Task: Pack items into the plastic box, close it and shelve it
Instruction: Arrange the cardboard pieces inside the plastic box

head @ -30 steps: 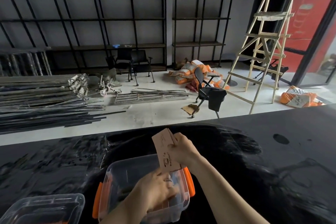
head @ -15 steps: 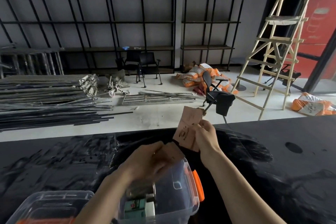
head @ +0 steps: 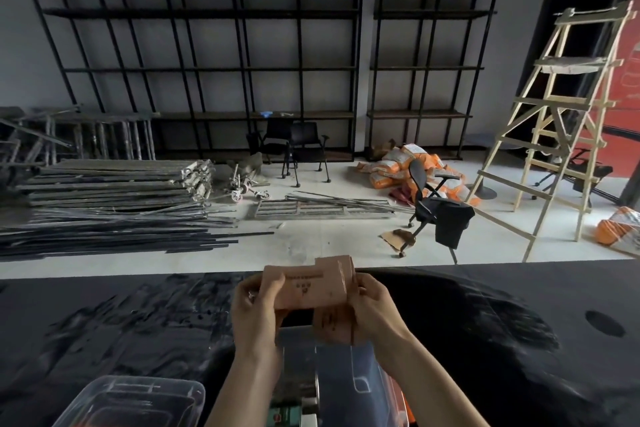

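Observation:
Both hands hold a flat pinkish-brown cardboard carton [head: 313,291] with dark print, raised above the black table [head: 485,340]. My left hand [head: 254,308] grips its left end and my right hand [head: 372,308] grips its right end, where a folded flap hangs down. Directly below the carton stands the clear plastic box [head: 349,378] with orange latches; small items, one green-labelled, lie inside it. My forearms cover part of the box.
A second clear plastic container or lid [head: 135,399] lies at the lower left on the table. Beyond the table's far edge are black wall shelves [head: 214,69], stacked metal bars [head: 104,204], chairs [head: 433,208] and a wooden ladder [head: 561,121].
My left hand came up out of the box and took the carton's left end. The carton was lifted and turned from upright to lying across between both hands.

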Motion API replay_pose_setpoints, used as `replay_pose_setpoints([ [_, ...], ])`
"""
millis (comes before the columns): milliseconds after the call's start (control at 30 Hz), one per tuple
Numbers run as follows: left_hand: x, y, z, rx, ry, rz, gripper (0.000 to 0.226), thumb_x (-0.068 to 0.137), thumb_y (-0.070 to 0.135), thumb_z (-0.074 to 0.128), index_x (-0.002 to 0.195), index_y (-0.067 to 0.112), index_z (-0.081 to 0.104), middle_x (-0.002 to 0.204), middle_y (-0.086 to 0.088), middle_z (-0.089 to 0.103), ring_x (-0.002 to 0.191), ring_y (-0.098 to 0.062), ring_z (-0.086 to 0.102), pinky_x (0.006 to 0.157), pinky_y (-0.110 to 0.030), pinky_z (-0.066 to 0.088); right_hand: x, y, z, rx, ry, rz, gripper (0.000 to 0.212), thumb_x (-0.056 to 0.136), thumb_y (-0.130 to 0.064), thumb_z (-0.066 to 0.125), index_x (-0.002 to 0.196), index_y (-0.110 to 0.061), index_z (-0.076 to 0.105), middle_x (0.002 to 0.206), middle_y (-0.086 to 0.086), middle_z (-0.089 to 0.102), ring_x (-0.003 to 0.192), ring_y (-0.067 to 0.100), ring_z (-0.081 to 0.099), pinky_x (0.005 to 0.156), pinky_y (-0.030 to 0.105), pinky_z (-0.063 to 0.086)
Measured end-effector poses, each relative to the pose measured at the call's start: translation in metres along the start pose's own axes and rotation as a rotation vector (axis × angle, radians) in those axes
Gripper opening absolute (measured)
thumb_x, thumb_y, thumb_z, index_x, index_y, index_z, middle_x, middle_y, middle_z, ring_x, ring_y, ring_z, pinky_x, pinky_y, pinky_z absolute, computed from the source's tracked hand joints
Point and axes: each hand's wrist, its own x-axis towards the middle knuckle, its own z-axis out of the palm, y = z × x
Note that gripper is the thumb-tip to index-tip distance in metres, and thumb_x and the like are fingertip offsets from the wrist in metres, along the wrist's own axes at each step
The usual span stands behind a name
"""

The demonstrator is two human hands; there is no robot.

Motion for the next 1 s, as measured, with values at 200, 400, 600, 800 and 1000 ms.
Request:
replay_pose_setpoints([
  [200, -0.010, 0.003, 0.013, -0.025, 0.106, 0.059, 0.039, 0.086, -0.002, 0.067, 0.120, 0.014, 0.056, 0.092, -0.004, 0.067, 0.081, -0.017, 0.064, 0.070, -0.028, 0.049, -0.004, 0.000, 0.008, 0.075, -0.037, 0.015, 0.032, 0.088, 0.006, 0.047, 0.108, -0.009, 0.067, 0.098, 0.017, 0.077, 0.087, 0.032, 0.076, 0.077, 0.054, 0.063],
  [400, -0.025, -0.018, 0.017, 0.458, 0.024, 0.197, 0.016, 0.078, 0.024, 0.076, 0.085, 0.026, 0.063, 0.078, 0.004, 0.073, 0.072, -0.013, 0.070, 0.065, -0.036, 0.055, -0.006, -0.005, 0.020, 0.174, -0.031, 0.001, 0.025, 0.095, -0.008, 0.043, 0.106, -0.016, 0.064, 0.095, 0.014, 0.078, 0.079, 0.032, 0.076, 0.061, 0.045, 0.061],
  [600, -0.020, -0.020, 0.019, 0.600, -0.183, 0.173, 0.019, 0.082, 0.023, 0.074, 0.092, 0.023, 0.059, 0.084, 0.002, 0.074, 0.070, -0.002, 0.068, 0.060, -0.016, 0.051, -0.010, -0.003, 0.018, -0.036, 0.000, -0.113, 0.019, 0.097, -0.030, 0.057, 0.102, -0.011, 0.057, 0.096, 0.014, 0.073, 0.080, 0.026, 0.070, 0.073, 0.050, 0.062],
  [800, -0.015, -0.017, 0.040, 0.330, -0.218, -0.028, 0.014, 0.101, 0.028, 0.051, 0.102, 0.015, 0.057, 0.092, -0.010, 0.070, 0.083, -0.019, 0.066, 0.075, -0.033, 0.049, -0.028, 0.008, 0.025, -0.245, -0.138, -0.199, 0.014, 0.101, -0.007, 0.047, 0.095, -0.017, 0.053, 0.086, 0.001, 0.066, 0.073, 0.008, 0.066, 0.069, 0.032, 0.059],
  [1000, -0.014, -0.020, 0.031, 0.259, -0.190, 0.002, 0.015, 0.100, 0.025, 0.054, 0.092, 0.014, 0.059, 0.083, -0.016, 0.068, 0.077, -0.028, 0.065, 0.068, -0.034, 0.054, -0.024, 0.014, 0.016, -0.393, -0.275, -0.172, 0.045, 0.095, -0.019, 0.052, 0.137, -0.020, 0.036, 0.111, 0.005, 0.066, 0.099, 0.027, 0.069, 0.086, 0.046, 0.057],
])
